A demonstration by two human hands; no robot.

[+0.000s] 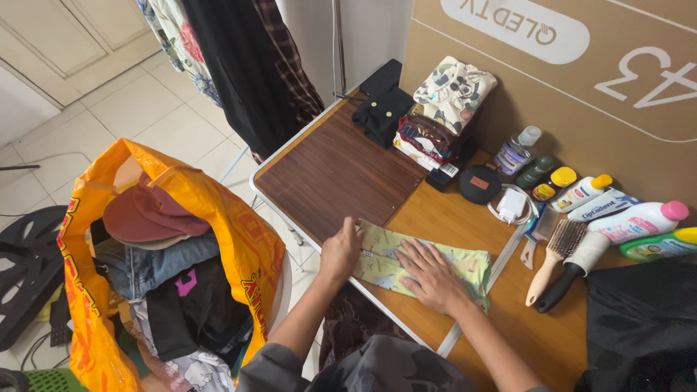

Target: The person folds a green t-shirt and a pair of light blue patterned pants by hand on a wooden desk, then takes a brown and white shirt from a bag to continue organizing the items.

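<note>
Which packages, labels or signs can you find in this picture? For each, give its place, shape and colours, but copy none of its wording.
Cardboard box: behind the table, big, brown, white printing.
Orange plastic bag: left of the table, full of clothes, dark lettering.
White bottle with pink cap: lying at the table's right edge, coloured label.
Green bottle with yellow cap: lying just below it.
Clear bottle: against the box, blue and white label.

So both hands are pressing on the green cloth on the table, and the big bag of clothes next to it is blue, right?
Not quite: the bag of clothes is orange, not blue. The head view shows it, and the left hand and right hand do press the green cloth on the table.
</note>
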